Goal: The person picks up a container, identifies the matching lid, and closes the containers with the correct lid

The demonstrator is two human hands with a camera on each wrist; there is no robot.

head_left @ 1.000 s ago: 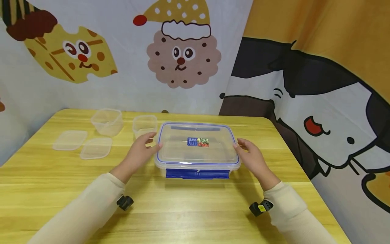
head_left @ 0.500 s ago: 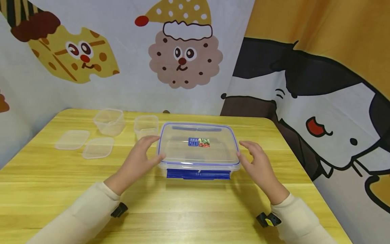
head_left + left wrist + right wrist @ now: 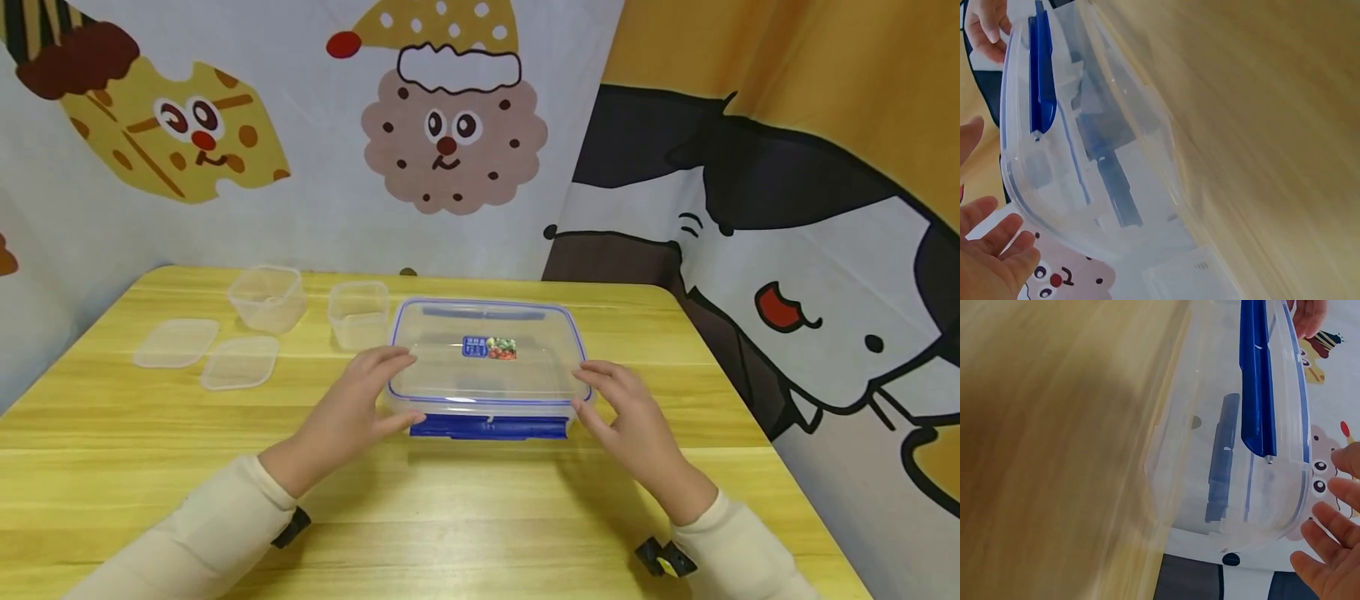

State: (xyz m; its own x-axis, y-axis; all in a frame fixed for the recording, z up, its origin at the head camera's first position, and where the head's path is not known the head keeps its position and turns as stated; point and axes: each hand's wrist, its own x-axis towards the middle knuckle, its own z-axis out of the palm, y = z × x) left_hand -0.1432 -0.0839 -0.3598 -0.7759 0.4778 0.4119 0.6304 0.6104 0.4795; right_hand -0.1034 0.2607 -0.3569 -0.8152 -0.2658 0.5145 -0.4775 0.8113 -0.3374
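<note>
On the bench (image 3: 480, 517), far middle, sits the box (image 3: 487, 375). The left hand (image 3: 339, 423) and right hand (image 3: 641, 433) flank it, each grip relaxed, holding nothing; uneven pushing could drive it into the nearest tub (image 3: 358, 317), far left.

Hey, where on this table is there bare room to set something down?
Bare table: in front of the big box, between the sleeves; from the right hand to the back right corner; and between the flat lids and left sleeve. Crowded: the back left, with two small tubs and the lids, and the box's left end, where the left hand is.
</note>
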